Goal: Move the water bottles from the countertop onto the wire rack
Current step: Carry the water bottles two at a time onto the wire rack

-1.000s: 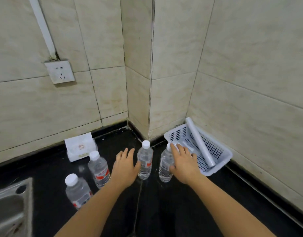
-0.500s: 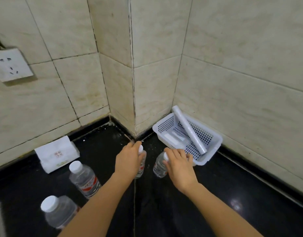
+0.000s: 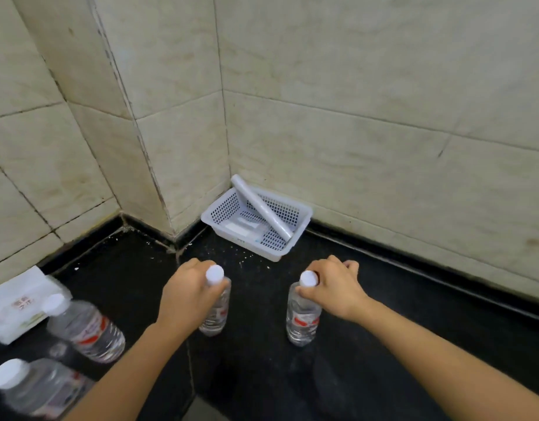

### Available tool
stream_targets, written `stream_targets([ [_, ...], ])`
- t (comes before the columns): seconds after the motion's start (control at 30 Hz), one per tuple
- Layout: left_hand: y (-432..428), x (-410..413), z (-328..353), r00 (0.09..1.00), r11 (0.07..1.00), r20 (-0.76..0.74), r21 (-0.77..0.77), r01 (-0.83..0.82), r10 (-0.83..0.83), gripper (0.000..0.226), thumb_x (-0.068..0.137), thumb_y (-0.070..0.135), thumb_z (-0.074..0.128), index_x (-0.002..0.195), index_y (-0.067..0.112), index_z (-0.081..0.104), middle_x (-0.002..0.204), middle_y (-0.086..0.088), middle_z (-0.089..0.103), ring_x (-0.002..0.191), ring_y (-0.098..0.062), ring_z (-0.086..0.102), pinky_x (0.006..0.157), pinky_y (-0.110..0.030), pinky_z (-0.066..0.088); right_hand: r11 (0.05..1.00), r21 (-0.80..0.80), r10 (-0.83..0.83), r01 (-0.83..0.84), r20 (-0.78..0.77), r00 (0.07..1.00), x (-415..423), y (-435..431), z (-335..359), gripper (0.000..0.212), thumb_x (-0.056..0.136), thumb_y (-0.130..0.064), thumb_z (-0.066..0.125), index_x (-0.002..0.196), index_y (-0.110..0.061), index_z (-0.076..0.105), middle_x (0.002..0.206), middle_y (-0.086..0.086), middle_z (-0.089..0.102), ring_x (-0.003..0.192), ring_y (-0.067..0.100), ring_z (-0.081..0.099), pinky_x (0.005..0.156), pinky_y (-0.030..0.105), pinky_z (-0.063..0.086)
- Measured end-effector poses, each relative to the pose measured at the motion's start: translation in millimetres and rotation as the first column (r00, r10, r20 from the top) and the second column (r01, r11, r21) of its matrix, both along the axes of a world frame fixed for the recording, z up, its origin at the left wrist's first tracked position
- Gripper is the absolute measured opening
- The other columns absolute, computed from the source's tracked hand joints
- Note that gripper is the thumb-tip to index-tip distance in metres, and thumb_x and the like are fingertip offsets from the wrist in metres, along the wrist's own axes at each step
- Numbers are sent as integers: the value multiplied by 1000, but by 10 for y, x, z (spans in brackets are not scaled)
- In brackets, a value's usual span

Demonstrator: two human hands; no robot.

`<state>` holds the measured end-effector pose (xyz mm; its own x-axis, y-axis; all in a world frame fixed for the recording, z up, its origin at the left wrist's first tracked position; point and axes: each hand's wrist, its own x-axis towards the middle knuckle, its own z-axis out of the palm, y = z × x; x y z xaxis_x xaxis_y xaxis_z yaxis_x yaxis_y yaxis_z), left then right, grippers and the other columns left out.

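Head: left hand (image 3: 186, 294), right hand (image 3: 335, 288) grip 2 clear plastic bottles (image 3: 301, 322).

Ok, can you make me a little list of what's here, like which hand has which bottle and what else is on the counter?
Left hand: grips the first bottle near its cap
Right hand: grips the second bottle near its cap
Third bottle: beside the tissue pack, untouched
Fourth bottle: bottom left corner, untouched
Countertop: black
Basket: white, by the wall, a white roll lying across it
Wire rack: not in view
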<state>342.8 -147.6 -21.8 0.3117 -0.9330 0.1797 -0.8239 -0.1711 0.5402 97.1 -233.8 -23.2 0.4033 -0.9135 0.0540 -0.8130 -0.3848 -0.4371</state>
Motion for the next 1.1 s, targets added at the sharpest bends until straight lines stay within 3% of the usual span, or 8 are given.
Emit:
stream_targets([
  [0.2, 233, -1364, 335, 949, 970, -212, 18, 243, -234, 13, 74, 31, 74, 85, 27, 68, 76, 4, 57, 74, -11, 58, 67, -31, 49, 985, 81, -154, 154, -8, 988, -1584, 653, 350, 23, 75, -39, 71, 79, -17, 68, 63, -11, 54, 69, 8, 49, 82, 34, 32],
  [0.33, 479, -2554, 299, 896, 929, -251, -49, 367, -367, 24, 74, 33, 75, 95, 24, 69, 79, 0, 59, 78, -15, 61, 76, -43, 52, 957, 100, -280, 273, 62, 958, -2717, 1292, 465, 22, 73, -39, 74, 79, -19, 69, 67, -14, 60, 79, 10, 56, 91, 38, 40],
  [0.47, 753, -3728, 449, 822, 883, -322, -159, 441, -469, 57, 72, 34, 76, 125, 38, 57, 94, 9, 68, 90, -10, 65, 86, -36, 53, 921, 36, -390, 389, 138, 910, -3750, 1826, 596, 17, 71, -43, 74, 76, -29, 67, 76, -11, 63, 93, 18, 55, 93, 42, 43],
  [0.57, 944, -4561, 657, 751, 835, -364, -227, 502, -550, 64, 71, 31, 76, 130, 41, 51, 92, 9, 68, 91, -11, 64, 88, -33, 52, 871, -6, -479, 491, 216, 851, -4483, 2203, 828, 22, 71, -44, 75, 74, -24, 66, 74, -6, 65, 90, 21, 58, 87, 41, 47],
  [0.77, 1178, -5997, 1189, 569, 717, -453, -292, 633, -686, 46, 72, 29, 79, 114, 30, 61, 93, 9, 67, 87, -5, 63, 71, -13, 46, 758, -108, -590, 643, 304, 748, -5748, 2846, 1440, 40, 72, -43, 77, 60, -11, 56, 54, -6, 44, 60, 11, 42, 67, 35, 32],
  [0.87, 1263, -6633, 1418, 501, 622, -390, -308, 720, -773, 34, 73, 29, 78, 105, 27, 66, 93, 15, 64, 91, 1, 59, 71, -7, 38, 695, -112, -637, 710, 361, 680, -6308, 3101, 1671, 38, 70, -42, 78, 66, -7, 63, 55, -7, 47, 58, 9, 42, 64, 33, 33],
  [1.0, 1362, -7388, 1642, 385, 471, -294, -336, 815, -875, 28, 74, 21, 78, 100, 23, 67, 87, 26, 55, 78, 29, 47, 66, 5, 34, 613, -122, -692, 781, 394, 605, -6962, 3376, 1906, 43, 61, -51, 77, 67, -9, 67, 53, -6, 55, 56, 9, 48, 59, 31, 36],
  [1.1, 1386, -7916, 1763, 312, 391, -257, -365, 845, -915, 27, 72, 24, 79, 97, 26, 69, 93, 20, 61, 85, 27, 50, 68, 7, 33, 570, -129, -709, 812, 421, 565, -7423, 3557, 2081, 43, 63, -47, 80, 76, -6, 72, 61, 3, 65, 58, 11, 53, 57, 29, 40],
])
